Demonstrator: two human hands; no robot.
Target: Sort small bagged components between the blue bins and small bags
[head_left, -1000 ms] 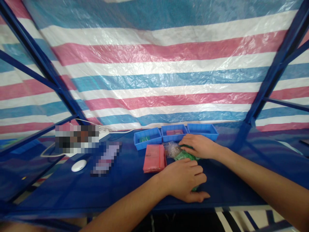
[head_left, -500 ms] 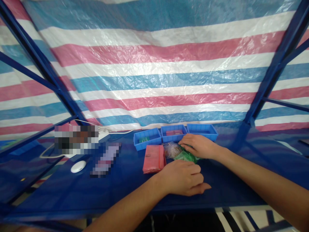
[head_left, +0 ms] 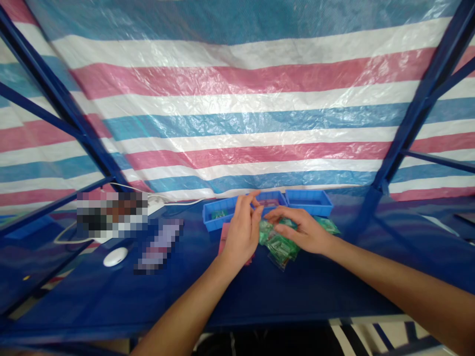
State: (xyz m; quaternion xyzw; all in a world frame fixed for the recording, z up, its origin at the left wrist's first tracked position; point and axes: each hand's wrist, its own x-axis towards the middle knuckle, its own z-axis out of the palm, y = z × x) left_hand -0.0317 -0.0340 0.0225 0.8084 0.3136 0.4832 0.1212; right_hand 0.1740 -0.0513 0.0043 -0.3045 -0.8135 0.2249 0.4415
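My left hand [head_left: 241, 232] is raised over a red packet [head_left: 223, 237], hiding most of it. Its fingers are stretched upward with the thumb apart, and I see nothing held in them. Close on its right, my right hand [head_left: 302, 230] reaches over several green plastic packets [head_left: 282, 247] piled on the blue table. Its fingers are curved and spread from the thumb, resting at the packets; green plastic shows in the gap. Another green packet [head_left: 326, 225] lies beyond the right wrist.
Three blue bins stand in a row behind the hands: the left bin [head_left: 210, 221] with green pieces, the middle bin [head_left: 280, 197] with something red, and the right bin [head_left: 309, 202]. A white oval object [head_left: 116, 256] lies left, near a blurred flat item [head_left: 161, 244]. A striped sheet [head_left: 237, 113] hangs behind.
My left hand has lifted from the table's front up over the red packet, its fingers unfolding. Green packets now lie spread under my right hand, and the clear bag no longer shows.
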